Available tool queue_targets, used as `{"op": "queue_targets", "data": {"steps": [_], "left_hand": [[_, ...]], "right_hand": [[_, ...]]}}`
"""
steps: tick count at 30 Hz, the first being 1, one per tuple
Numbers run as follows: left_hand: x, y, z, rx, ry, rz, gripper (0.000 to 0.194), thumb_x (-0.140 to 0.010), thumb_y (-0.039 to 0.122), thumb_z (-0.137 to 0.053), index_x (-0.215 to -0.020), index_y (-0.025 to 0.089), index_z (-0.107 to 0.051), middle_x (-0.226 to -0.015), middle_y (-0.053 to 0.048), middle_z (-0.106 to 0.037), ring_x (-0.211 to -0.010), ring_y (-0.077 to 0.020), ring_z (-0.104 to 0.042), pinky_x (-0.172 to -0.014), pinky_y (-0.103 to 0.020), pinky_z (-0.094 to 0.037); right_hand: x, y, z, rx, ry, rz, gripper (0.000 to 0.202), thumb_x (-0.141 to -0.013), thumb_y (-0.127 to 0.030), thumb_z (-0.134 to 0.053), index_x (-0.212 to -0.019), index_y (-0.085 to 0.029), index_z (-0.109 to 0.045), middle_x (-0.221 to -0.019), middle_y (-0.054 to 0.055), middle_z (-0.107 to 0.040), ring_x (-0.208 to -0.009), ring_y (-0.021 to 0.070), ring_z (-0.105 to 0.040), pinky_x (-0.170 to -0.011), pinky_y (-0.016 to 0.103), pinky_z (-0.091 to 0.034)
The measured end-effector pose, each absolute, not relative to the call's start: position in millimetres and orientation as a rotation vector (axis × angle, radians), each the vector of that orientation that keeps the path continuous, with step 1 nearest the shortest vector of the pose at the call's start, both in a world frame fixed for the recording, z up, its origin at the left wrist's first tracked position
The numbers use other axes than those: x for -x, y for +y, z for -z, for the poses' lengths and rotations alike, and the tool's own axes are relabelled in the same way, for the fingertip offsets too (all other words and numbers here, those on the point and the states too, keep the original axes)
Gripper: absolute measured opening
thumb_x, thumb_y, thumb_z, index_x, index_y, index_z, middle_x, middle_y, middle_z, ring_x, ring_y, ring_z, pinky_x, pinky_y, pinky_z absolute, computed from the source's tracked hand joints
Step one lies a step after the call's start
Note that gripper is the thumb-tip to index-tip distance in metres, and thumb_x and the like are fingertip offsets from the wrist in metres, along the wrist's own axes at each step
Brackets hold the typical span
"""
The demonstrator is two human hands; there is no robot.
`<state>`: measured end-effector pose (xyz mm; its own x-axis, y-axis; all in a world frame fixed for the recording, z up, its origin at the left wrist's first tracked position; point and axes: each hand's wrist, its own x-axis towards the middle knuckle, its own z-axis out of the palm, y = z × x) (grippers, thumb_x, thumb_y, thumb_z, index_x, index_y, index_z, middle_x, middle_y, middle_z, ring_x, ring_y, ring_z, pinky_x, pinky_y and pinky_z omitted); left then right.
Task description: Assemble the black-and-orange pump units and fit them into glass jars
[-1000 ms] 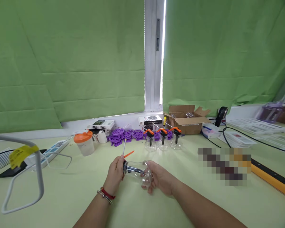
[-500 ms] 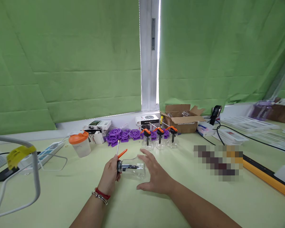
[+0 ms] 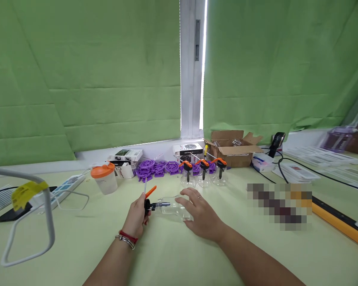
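Head view: two bare hands, set apart, with one clear bottle lying on its side between them above the table. Left hand: closed on a black cap, fitted with an orange lever and a thin pale tube pointing up and away. Right hand: fingers curved round the base end of the bottle, a ring on one finger. Cap and bottle neck: separated by a visible gap; the stem runs from the cap, its tip inside the bottle. Behind, in a row: three upright capped bottles, each with an orange lever. Beside and behind these: purple parts, heaped at the left and spread along behind the row. Further back: white printed boxes and an open carton, clear items inside. Left side: a cup with an orange lid, a power strip, and a grey wire frame bearing a yellow tag. Right side: black cables, printed sheets, a long orange-and-black bar, and a pixelated patch, contents not readable.
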<state>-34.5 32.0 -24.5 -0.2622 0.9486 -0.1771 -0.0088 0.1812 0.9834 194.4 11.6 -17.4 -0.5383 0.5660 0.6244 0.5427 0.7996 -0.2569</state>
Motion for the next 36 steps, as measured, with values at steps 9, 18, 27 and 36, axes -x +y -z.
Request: {"op": "queue_targets", "data": {"steps": [9, 18, 27, 36], "left_hand": [[43.1, 36.8, 25.8, -1.059, 1.67, -1.141, 0.049, -0.07, 0.069, -0.039, -0.061, 0.021, -0.041, -0.045, 0.003, -0.05, -0.029, -0.0063, -0.031, -0.034, -0.021, -0.022], [45.2, 39.3, 28.9, -1.318, 1.869, -0.914, 0.037, -0.07, 0.057, -0.046, -0.062, 0.021, -0.041, -0.05, 0.001, -0.05, -0.043, -0.0142, -0.047, -0.038, -0.023, -0.031], [55.8, 44.8, 33.1, -1.488, 2.02, -0.8, 0.036, -0.073, 0.054, -0.039, -0.057, 0.022, -0.041, -0.052, -0.001, -0.048, -0.049, -0.018, -0.049, -0.043, -0.027, -0.031], [62.7, 51.6, 39.9, -1.699, 2.086, -0.671, 0.041, -0.077, 0.054, -0.036, -0.056, 0.021, -0.047, -0.059, -0.005, -0.057, -0.057, -0.0214, -0.054, -0.051, -0.028, -0.031]], "right_hand": [[-253.0, 48.5, 7.5, 1.264, -1.825, -0.108, 0.056, -0.06, -0.021, -0.066, -0.113, -0.023, -0.047, -0.126, 0.008, -0.043, -0.117, 0.0242, -0.043, -0.098, 0.038, -0.036], [-316.2, 82.8, 34.3, 1.696, -0.868, -0.376, 0.077, -0.05, -0.042, -0.072, -0.117, -0.015, -0.044, -0.115, 0.015, -0.055, -0.101, 0.0258, -0.055, -0.08, 0.031, -0.045], [-325.1, 83.2, 49.6, 1.913, -0.825, -0.37, 0.078, -0.047, -0.044, -0.072, -0.114, -0.013, -0.045, -0.113, 0.02, -0.056, -0.098, 0.031, -0.056, -0.077, 0.036, -0.046], [-331.6, 89.0, 66.7, 1.97, -0.974, -0.375, 0.079, -0.052, -0.043, -0.07, -0.119, -0.013, -0.04, -0.107, 0.018, -0.059, -0.095, 0.0306, -0.059, -0.078, 0.037, -0.045]]}}
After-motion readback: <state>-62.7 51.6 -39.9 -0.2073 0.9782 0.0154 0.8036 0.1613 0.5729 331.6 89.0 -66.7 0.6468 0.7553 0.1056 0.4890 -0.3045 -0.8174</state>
